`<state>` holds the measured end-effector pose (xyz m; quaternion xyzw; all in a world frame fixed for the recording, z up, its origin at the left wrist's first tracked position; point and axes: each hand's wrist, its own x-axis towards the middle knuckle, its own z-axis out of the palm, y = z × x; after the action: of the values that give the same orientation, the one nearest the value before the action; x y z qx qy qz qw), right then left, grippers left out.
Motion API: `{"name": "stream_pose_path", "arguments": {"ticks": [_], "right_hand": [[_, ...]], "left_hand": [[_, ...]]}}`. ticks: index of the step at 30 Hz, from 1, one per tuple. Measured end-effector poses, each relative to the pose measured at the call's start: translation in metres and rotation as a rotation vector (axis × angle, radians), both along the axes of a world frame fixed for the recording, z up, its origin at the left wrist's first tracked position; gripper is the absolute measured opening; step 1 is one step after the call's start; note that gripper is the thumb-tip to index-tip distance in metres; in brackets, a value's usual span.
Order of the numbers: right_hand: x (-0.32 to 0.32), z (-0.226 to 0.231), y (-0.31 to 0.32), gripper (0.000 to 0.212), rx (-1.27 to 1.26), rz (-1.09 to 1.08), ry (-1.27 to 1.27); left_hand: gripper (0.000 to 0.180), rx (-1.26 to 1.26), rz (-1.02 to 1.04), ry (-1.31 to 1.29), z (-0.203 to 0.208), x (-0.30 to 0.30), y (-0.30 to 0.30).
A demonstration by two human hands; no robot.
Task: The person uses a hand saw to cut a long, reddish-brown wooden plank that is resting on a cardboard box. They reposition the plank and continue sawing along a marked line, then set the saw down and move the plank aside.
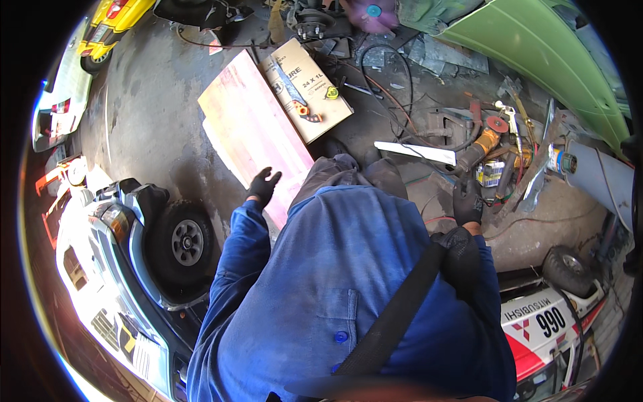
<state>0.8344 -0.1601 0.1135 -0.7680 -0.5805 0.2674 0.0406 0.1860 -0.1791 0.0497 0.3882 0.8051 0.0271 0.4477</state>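
My left hand (pixel 264 186), in a dark glove, hovers by the near edge of a long pinkish board (pixel 251 120). Its fingers are apart and nothing is in them. To the right, my gloved right hand (pixel 467 202) reaches toward a yellow angle grinder (pixel 479 149) with a red disc (pixel 497 124). The fingers look stretched out just short of the grinder's rear end; whether they touch it is unclear. Beyond the board, a cardboard box (pixel 318 110) bears a handsaw (pixel 292 88) with an orange and black handle and a yellow tape measure (pixel 331 93).
A white strip (pixel 415 153) lies before the grinder. Hoses (pixel 410 87), metal scraps and tools clutter the floor on the right, beside a grey cylinder (pixel 603 181). A green car panel (pixel 536 60) is at far right. A vehicle's wheel (pixel 187 242) stands at my left.
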Motion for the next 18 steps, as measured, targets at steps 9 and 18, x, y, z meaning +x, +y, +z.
{"name": "stream_pose_path", "arguments": {"ticks": [9,18], "right_hand": [[0.005,-0.012,0.057,0.100,0.057,0.213,-0.435],[-0.015,-0.018,0.063,0.086,-0.129,0.137,-0.432]], "left_hand": [[0.079,-0.269,-0.091,-0.023,-0.016,0.060,-0.019],[0.077,-0.343,-0.126,-0.112,-0.131,0.048,0.061]]}}
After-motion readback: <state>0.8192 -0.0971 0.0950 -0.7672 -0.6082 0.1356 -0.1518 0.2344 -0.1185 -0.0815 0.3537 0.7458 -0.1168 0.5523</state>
